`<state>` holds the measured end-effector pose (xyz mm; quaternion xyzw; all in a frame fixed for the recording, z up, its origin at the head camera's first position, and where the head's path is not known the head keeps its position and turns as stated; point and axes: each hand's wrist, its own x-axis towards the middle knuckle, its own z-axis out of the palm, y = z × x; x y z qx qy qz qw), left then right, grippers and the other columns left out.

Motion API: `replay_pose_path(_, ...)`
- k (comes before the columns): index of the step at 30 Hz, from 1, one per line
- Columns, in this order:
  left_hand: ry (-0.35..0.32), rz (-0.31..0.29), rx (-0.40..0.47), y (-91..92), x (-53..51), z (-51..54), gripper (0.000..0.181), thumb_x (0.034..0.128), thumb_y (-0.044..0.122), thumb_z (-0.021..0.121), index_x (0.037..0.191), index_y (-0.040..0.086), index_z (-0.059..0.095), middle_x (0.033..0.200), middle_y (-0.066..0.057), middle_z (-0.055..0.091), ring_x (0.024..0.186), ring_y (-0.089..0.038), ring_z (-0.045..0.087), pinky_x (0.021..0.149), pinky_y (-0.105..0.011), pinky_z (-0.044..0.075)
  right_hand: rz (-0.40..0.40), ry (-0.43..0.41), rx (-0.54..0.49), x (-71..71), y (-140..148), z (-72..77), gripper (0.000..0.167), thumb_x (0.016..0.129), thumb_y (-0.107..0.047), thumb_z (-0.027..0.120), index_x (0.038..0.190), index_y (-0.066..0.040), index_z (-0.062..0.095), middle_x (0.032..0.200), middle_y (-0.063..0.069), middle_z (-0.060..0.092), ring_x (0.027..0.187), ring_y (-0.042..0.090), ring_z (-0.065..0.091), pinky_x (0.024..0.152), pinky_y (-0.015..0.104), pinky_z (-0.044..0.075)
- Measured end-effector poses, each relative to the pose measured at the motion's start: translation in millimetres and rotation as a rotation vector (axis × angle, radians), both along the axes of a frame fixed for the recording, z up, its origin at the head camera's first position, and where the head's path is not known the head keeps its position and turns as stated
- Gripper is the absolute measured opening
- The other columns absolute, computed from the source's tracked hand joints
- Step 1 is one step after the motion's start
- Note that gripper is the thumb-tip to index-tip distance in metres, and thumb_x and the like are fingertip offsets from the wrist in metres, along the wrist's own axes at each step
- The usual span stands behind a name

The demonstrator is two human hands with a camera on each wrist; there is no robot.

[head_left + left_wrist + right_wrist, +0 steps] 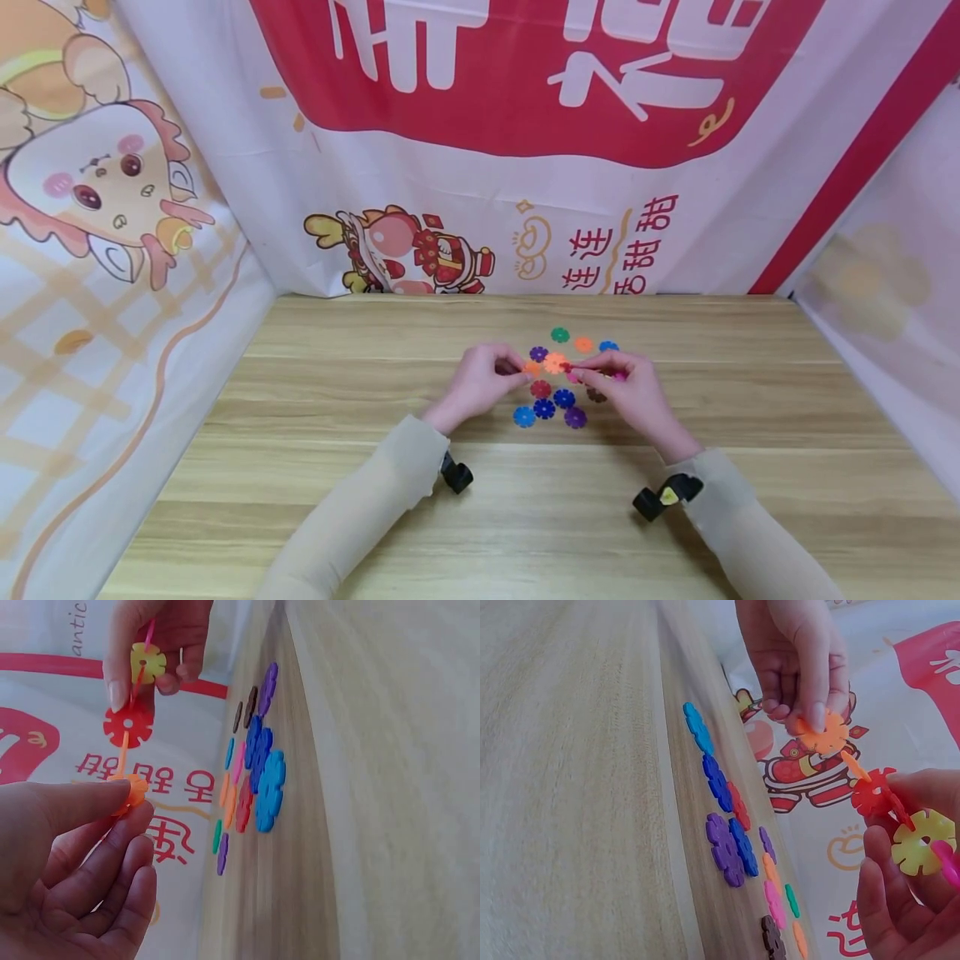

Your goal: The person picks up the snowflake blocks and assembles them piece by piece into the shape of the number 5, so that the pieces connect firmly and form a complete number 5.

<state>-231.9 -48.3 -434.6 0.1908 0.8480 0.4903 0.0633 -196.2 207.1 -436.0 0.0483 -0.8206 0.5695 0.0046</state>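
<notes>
My left hand (486, 379) pinches an orange snowflake disc (825, 736) between thumb and fingers. Another orange disc (855, 765), turned edge-on, stands between it and a red snowflake disc (114, 729). In my right hand (630, 387), thumb and fingers pinch the red part of this chain. A second red disc (901, 811) shows edge-on there, followed by a yellow disc (913, 859) and a pink disc (946, 864). The chain is held above the table between both hands. In the head view the fingers hide part of it.
Loose snowflake discs lie on the wooden table (337, 400) under and around the hands, among them a light blue disc (524, 417), a purple disc (575, 417), a green disc (560, 334) and a brown disc (772, 937). A printed cloth (450, 183) hangs behind the table.
</notes>
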Motion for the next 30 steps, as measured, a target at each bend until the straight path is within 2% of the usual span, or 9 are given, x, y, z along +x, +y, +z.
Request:
replay_pose_path(7,0.035,-0.017,0.033,4.8,4.7,0.8,0.006,0.0906,0.016,0.08,0.091,0.016,0.074,0.086,0.008,0.07,0.079,-0.012,0.066,0.073,-0.028,0.056,0.007,0.012,-0.001,-0.4,-1,-2.3,0.023,0.094,-0.032,0.077,0.103,-0.01,0.076,0.103,0.008,0.072,0.09,0.038,0.065,0.08,0.047,0.059)
replay_pose_path(16,0.043,0.006,0.037,7.7,4.5,0.5,0.006,0.0912,0.016,0.079,0.092,0.017,0.073,0.086,0.008,0.07,0.08,-0.012,0.066,0.073,-0.029,0.056,0.054,0.027,0.004,1.4,-4,-3.0,0.018,0.095,-0.024,0.076,0.109,-0.012,0.074,0.104,0.005,0.074,0.089,0.026,0.069,0.073,0.031,0.059)
replay_pose_path(24,0.043,0.009,0.039,9.2,4.1,1.7,0.007,0.091,0.016,0.08,0.091,0.017,0.073,0.086,0.008,0.07,0.08,-0.012,0.066,0.074,-0.028,0.056,0.08,-0.022,0.023,0.1,-8,-0.9,0.047,0.096,-0.013,0.073,0.142,-0.014,0.061,0.118,0.008,0.072,0.095,0.024,0.069,0.078,0.029,0.059)
replay_pose_path(30,0.047,0.007,0.045,10.5,4.7,3.4,0.006,0.0911,0.015,0.079,0.091,0.017,0.074,0.087,0.008,0.07,0.081,-0.011,0.066,0.075,-0.027,0.056,0.122,-0.049,0.041,1.9,-10,3.1,0.048,0.096,-0.013,0.073,0.143,-0.015,0.061,0.123,0.006,0.07,0.099,0.025,0.067,0.08,0.028,0.058)
